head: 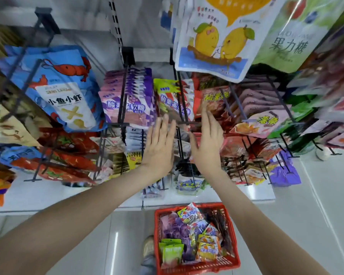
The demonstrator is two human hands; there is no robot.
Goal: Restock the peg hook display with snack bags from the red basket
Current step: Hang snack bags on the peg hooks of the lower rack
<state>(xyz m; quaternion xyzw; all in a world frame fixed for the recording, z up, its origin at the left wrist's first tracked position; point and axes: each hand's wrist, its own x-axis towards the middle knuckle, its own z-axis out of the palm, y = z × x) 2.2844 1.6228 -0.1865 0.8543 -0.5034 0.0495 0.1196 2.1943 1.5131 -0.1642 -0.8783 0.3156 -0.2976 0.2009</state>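
Both my arms reach up to the peg hook display. My left hand (pixel 159 144) has straight fingers and its tips lie against the green and red snack bags (pixel 172 100) on the middle black peg hook (pixel 184 108). My right hand (pixel 207 143), also flat, touches the orange-red snack bags (pixel 214 100) just right of that hook. Neither hand holds anything. On the floor below stands the red basket (pixel 229 262), filled with several purple, green, orange and multicoloured snack bags (pixel 193 233).
Purple candy bags (pixel 131 100) hang left of my hands, blue shrimp snack bags (pixel 62 86) further left. A mango-print bag (pixel 216 38) and a green bag (pixel 292 34) hang overhead. Pink bags (pixel 264 120) hang at right. A white shelf ledge (pixel 246 193) and my shoe (pixel 148 248) lie below.
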